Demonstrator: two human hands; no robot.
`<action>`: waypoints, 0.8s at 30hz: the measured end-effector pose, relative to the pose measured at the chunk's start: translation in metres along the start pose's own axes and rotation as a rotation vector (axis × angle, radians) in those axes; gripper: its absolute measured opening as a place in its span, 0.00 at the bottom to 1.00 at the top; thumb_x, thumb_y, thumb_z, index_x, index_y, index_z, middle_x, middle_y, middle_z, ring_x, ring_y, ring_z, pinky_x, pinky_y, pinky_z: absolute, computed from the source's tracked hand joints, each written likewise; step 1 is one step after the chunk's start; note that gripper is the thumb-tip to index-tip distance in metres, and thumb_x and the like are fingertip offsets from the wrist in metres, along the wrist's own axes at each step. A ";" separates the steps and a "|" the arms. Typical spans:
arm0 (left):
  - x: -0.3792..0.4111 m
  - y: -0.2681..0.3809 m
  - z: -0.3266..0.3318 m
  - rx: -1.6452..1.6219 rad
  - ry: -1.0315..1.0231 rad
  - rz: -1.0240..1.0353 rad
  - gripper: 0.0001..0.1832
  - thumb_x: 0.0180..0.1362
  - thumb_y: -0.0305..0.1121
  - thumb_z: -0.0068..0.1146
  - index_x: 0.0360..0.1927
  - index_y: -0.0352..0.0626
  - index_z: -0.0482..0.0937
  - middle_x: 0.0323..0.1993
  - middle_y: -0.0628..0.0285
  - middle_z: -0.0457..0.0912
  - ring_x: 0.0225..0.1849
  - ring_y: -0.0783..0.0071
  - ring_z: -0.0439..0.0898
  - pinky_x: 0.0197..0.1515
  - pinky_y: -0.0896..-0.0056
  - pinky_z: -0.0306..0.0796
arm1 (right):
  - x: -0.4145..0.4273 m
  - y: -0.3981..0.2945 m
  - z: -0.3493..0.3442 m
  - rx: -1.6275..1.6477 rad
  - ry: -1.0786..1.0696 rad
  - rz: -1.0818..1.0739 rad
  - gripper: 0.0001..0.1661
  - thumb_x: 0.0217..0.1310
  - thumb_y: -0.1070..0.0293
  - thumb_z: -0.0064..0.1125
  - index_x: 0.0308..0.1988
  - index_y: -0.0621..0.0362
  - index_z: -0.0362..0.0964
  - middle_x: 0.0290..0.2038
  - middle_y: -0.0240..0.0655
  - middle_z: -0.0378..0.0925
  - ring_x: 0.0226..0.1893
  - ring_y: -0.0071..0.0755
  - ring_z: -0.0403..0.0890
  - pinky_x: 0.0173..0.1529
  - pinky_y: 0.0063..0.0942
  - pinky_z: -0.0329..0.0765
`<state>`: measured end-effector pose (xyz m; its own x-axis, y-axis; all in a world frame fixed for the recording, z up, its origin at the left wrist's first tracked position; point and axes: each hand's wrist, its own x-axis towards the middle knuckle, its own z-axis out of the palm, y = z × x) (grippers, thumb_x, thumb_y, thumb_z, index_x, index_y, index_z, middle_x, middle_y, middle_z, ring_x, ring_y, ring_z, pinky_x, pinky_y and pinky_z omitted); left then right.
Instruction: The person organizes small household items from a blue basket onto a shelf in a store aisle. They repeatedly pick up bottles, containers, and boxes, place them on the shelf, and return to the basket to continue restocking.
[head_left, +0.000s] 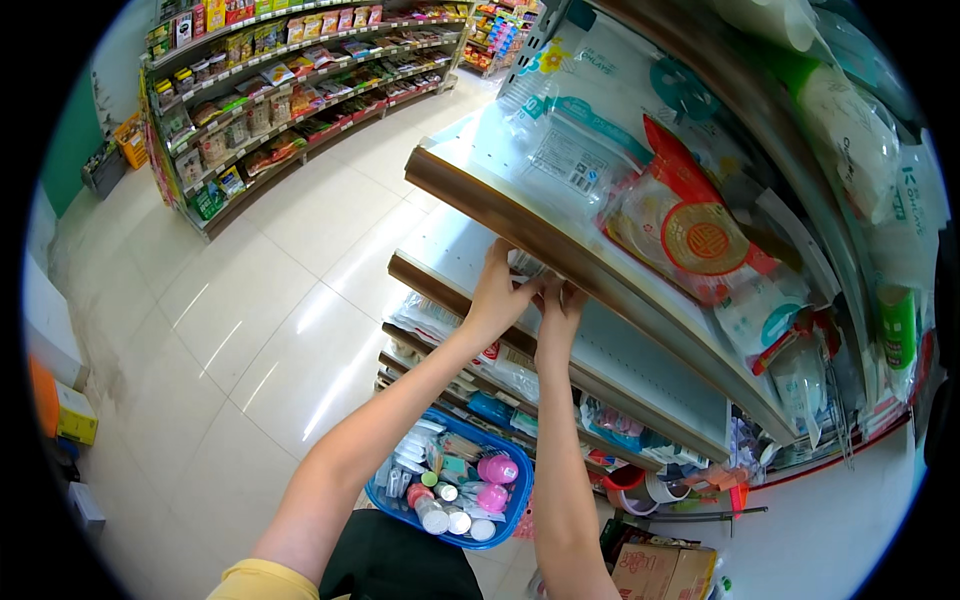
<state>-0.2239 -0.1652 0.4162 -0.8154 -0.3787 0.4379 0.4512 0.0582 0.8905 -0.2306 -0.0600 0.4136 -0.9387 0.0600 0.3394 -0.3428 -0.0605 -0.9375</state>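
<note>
Both my hands reach in under the front edge of an upper shelf (517, 214), just above a lower metal shelf board (637, 352). Between my left hand's (496, 296) thumb and fingers is a small pale packet (527, 264) that looks to bear print. My right hand (559, 319) meets it from the other side, its fingertips bent inward against the left thumb. The shelf edge hides part of the packet and some right fingertips, so the right hand's hold on it is unclear. Below my forearms, a blue plastic basket (523, 517) holds pink containers, white-capped bottles and small packs.
Bagged goods, among them a red-and-gold package (705, 236), fill the upper shelf. Packaged items lie on lower shelves. Rolls of tape (637, 487) and a cardboard box (660, 570) are at the lower right. Snack shelving (300, 97) stands across the tiled floor (277, 315).
</note>
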 end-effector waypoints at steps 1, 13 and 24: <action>-0.010 0.012 -0.003 -0.010 -0.018 -0.023 0.32 0.57 0.22 0.65 0.63 0.34 0.62 0.63 0.49 0.72 0.53 0.62 0.80 0.43 0.66 0.80 | -0.008 -0.003 -0.001 0.006 0.025 -0.043 0.29 0.76 0.64 0.53 0.68 0.61 0.54 0.61 0.40 0.68 0.55 0.31 0.75 0.54 0.31 0.78; -0.122 0.039 -0.036 -0.141 -0.049 -0.050 0.30 0.51 0.24 0.71 0.60 0.41 0.75 0.59 0.55 0.76 0.45 0.73 0.81 0.43 0.72 0.77 | -0.126 -0.011 -0.034 0.230 0.067 0.156 0.23 0.78 0.60 0.49 0.63 0.58 0.56 0.56 0.42 0.72 0.51 0.30 0.78 0.52 0.30 0.79; -0.207 -0.006 -0.075 0.240 -0.490 -0.280 0.40 0.47 0.40 0.78 0.62 0.42 0.70 0.47 0.53 0.82 0.43 0.61 0.83 0.46 0.64 0.77 | -0.220 0.029 -0.103 0.099 -0.066 0.511 0.35 0.71 0.58 0.59 0.71 0.55 0.58 0.61 0.37 0.73 0.54 0.28 0.78 0.51 0.26 0.78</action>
<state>-0.0308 -0.1567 0.3112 -0.9889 0.0554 0.1381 0.1476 0.2462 0.9579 -0.0299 0.0278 0.3035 -0.9863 -0.0644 -0.1520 0.1605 -0.1594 -0.9741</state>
